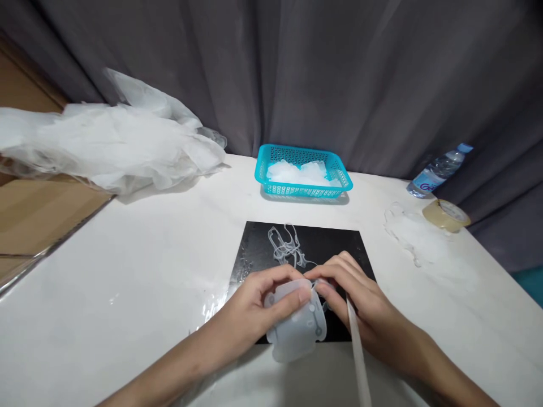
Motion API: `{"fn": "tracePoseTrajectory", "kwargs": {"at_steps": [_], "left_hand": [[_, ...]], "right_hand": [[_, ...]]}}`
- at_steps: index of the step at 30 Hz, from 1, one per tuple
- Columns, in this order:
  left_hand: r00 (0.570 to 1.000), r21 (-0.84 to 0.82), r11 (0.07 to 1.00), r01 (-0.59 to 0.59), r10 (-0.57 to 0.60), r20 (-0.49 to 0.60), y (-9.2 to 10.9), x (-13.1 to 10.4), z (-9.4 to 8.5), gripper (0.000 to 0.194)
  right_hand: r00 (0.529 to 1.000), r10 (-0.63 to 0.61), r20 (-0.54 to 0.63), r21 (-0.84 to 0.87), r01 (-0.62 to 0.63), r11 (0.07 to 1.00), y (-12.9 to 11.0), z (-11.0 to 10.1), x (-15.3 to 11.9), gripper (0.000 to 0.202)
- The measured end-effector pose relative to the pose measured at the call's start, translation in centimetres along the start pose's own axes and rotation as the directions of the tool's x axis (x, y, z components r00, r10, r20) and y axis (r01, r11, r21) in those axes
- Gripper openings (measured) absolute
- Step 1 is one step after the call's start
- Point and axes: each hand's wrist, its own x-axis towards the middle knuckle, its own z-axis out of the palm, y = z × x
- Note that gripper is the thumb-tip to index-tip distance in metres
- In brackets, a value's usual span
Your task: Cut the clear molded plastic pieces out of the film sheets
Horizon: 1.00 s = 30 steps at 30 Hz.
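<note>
Between the thumb and fingers of my left hand (pixel 271 305) is a translucent, frosted sheet piece (pixel 294 333) with rounded edges, small holes and notches. It is tilted over the front edge of a black mat (pixel 339 243). My right hand (pixel 352 288) is closed at the piece's upper right edge, its thumb and forefinger pinching a thin clear strip (pixel 326 305) there. A long pale, narrow band (pixel 360 356) runs from beneath my right hand down to the bottom of the view; whether the hand grips it I cannot tell. Tangled translucent strips (pixel 286 246) lie on the mat beyond my fingers.
A turquoise basket (pixel 303 192) with frosted pieces (pixel 297 172) stands behind the mat. Plastic bags (pixel 127 141) are heaped at left above a cardboard box (pixel 46 220). At right are a water bottle (pixel 439 172), a tape roll (pixel 446 216) and clear scraps (pixel 403 237). Grey curtain (pixel 318 73) hangs behind.
</note>
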Motion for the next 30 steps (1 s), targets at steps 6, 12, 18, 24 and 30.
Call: {"fn": "tracePoseTrajectory", "kwargs": {"at_steps": [6, 12, 18, 24, 30], "left_hand": [[0.998, 0.100, 0.994, 0.048, -0.044, -0.041, -0.1, 0.0, 0.6, 0.039], [0.998, 0.123, 0.992, 0.032, -0.025, -0.056, 0.1, 0.1, 0.8, 0.038], [0.998, 0.109, 0.993, 0.048, -0.042, -0.056, 0.4, 0.1, 0.6, 0.024], [0.998, 0.149, 0.987, 0.059, -0.056, -0.023, 0.6, -0.1, 0.5, 0.021], [0.998, 0.193, 0.980, 0.037, -0.045, 0.038, 0.3, 0.1, 0.6, 0.026]], "right_hand": [[0.991, -0.131, -0.022, -0.116, 0.128, 0.985, 0.2, -0.3, 0.0, 0.015], [0.996, -0.067, 0.058, -0.101, 0.073, 0.992, 0.2, -0.7, -0.2, 0.012], [0.995, -0.007, 0.103, 0.043, 0.003, 0.999, 0.2, -1.0, -0.4, 0.005], [0.995, 0.004, 0.095, 0.067, -0.011, 0.998, 0.1, -1.2, -0.3, 0.006], [0.992, -0.122, 0.036, -0.133, 0.126, 0.983, 0.2, -0.1, -0.2, 0.013]]}}
